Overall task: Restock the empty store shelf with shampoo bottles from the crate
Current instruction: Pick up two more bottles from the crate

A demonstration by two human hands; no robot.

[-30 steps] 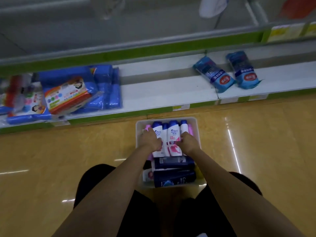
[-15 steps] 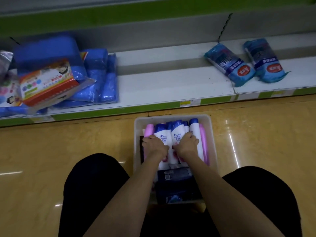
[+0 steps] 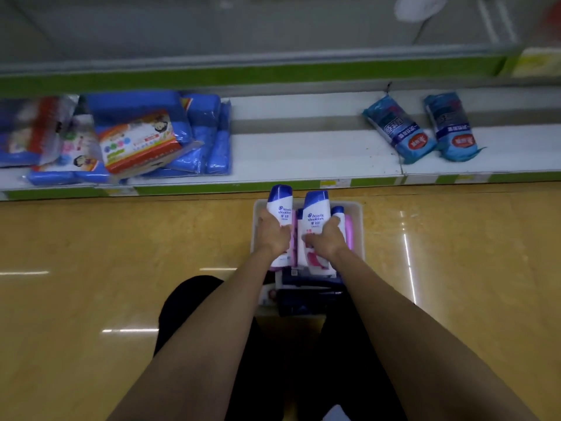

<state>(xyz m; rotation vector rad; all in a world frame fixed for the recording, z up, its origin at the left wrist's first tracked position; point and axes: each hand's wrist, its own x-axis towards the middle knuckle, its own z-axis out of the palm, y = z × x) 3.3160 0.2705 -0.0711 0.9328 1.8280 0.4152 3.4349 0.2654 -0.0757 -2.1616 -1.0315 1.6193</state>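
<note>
A white plastic crate (image 3: 358, 226) stands on the floor in front of the bottom shelf (image 3: 303, 153). My left hand (image 3: 273, 235) grips a white shampoo bottle with a blue cap (image 3: 280, 205), raised above the crate. Beside it my right hand (image 3: 326, 240) holds a second white bottle with a blue cap (image 3: 314, 214), also lifted. Another white bottle (image 3: 337, 214) and a pink bottle (image 3: 349, 232) remain upright in the crate. Dark blue bottles (image 3: 303, 296) lie flat at the crate's near end.
Blue packs (image 3: 209, 138) and a red-and-white pack (image 3: 136, 144) fill the shelf's left part. Two blue packets (image 3: 397, 129) (image 3: 452, 126) lie at its right. The white shelf stretch between them is bare. A green-edged upper shelf (image 3: 273, 74) overhangs. My dark-clothed knees flank the crate on the shiny yellow floor.
Both hands have closed on a bottle each and lifted them up out of the crate toward the shelf. The camera view tilted upward again.
</note>
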